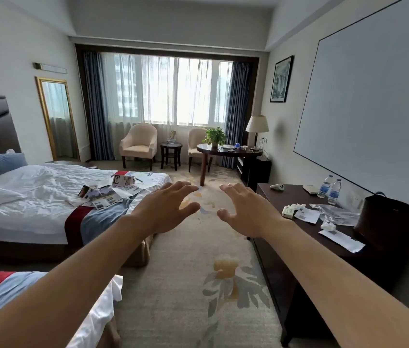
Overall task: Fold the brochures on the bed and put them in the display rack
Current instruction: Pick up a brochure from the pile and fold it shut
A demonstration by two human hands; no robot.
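Observation:
Several printed brochures [113, 190] lie scattered near the foot of the far bed [30, 197], some flat, one standing half unfolded. My left hand [165, 209] and my right hand [246, 209] are stretched out in front of me over the carpet aisle, palms down, fingers spread, holding nothing. Both hover to the right of the bed, apart from the brochures. A clear stand with something in it [172, 137] sits on the small round table by the window; I cannot tell whether it is the display rack.
A dark sideboard [286, 194] runs along the right wall with papers, two water bottles [329, 188] and a dark bag [389, 217]. A second bed corner [48, 297] is at my lower left. Armchairs [138, 144] and a desk [228, 150] stand by the window.

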